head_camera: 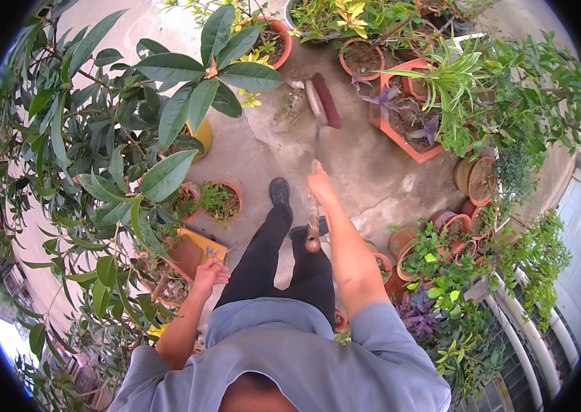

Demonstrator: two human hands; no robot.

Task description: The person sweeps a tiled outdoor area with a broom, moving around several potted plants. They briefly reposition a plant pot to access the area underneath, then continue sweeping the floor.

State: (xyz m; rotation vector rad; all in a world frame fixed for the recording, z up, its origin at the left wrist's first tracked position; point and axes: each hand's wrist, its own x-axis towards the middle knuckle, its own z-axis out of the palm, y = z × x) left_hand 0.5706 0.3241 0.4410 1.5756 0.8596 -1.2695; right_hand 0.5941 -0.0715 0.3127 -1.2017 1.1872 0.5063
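Note:
My right hand [319,184] grips the handle [313,226] of a broom, which points away from me over the concrete floor. The broom's head [315,103] has a pale back and dark red bristles [327,103] turned to the right. The rounded handle end hangs over my right leg. My left hand [211,275] is beside my left thigh, its fingers loosely bent and apart, with no held object visible. Just beyond it stands an orange-brown container [185,252] with a yellow edge [208,247], partly covered by leaves.
A broad-leaved shrub [115,175] fills the left side and overhangs the floor [264,134]. A polygonal orange planter [414,149] is ahead on the right. Several clay pots [452,224] line the right. A round pot [226,201] stands by my left foot [279,190]. White rails [517,335] are at lower right.

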